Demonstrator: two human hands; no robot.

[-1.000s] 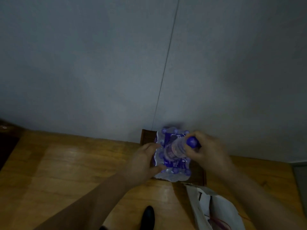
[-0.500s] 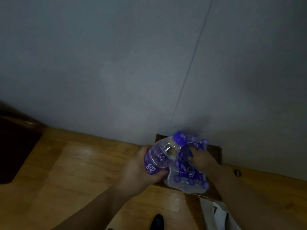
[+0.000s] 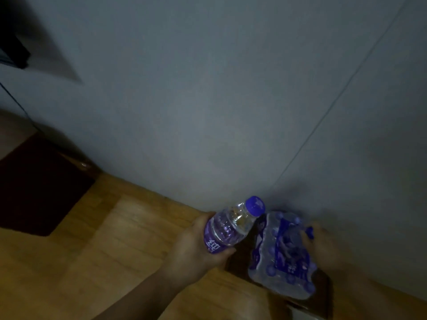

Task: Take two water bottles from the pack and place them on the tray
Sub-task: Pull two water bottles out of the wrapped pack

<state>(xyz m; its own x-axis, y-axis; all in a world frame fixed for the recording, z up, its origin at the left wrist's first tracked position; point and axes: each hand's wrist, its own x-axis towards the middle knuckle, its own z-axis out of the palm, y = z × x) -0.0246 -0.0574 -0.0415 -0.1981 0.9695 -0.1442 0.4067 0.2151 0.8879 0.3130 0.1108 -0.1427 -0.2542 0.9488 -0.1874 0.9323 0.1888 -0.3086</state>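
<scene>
Your left hand (image 3: 196, 248) has its fingers wrapped tight around a water bottle (image 3: 231, 225), purple cap tilted up and to the right; the purple label shows white characters you can't really read. Your right hand (image 3: 323, 245) rests on the far right of the pack (image 3: 282, 257), finger spread hard to tell. Since half a second ago, the bottle's pulled clear left of the pack.
</scene>
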